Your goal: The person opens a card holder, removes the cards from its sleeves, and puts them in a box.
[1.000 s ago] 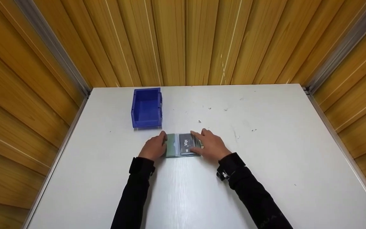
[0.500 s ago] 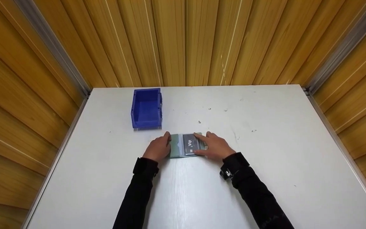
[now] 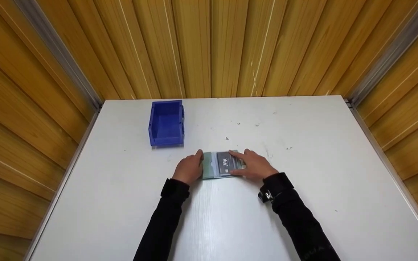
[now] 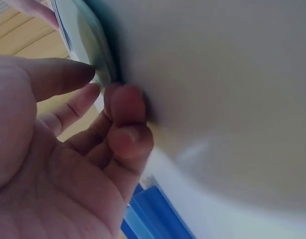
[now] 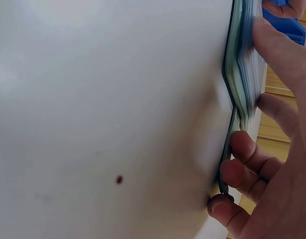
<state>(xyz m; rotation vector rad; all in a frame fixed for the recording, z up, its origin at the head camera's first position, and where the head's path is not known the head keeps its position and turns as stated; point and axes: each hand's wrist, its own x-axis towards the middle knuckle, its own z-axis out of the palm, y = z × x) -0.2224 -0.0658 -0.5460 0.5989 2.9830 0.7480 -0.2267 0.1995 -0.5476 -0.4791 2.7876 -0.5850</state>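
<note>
A green card holder [image 3: 208, 167] lies spread open on the white table, with clear sleeves and a dark card marked "Vip" [image 3: 225, 164] on its right half. My left hand [image 3: 189, 168] pinches the left edge of the cover; in the left wrist view, thumb and index finger meet at the rounded green edge [image 4: 88, 42]. My right hand [image 3: 255, 166] grips the right side. Seen from the right wrist, its thumb [image 5: 280, 52] presses on the stack of sleeves [image 5: 247, 64] while other fingertips curl at the cover's edge.
Behind and left of the holder stands a blue plastic bin [image 3: 166, 140], its inside bare. Small dark marks dot the white table [image 3: 303, 181]. Yellow wood-patterned walls [image 3: 209, 50] enclose the back and both sides.
Both hands have slid the card holder rightward across the table, keeping their hold on its two sides. The bin stays where it was.
</note>
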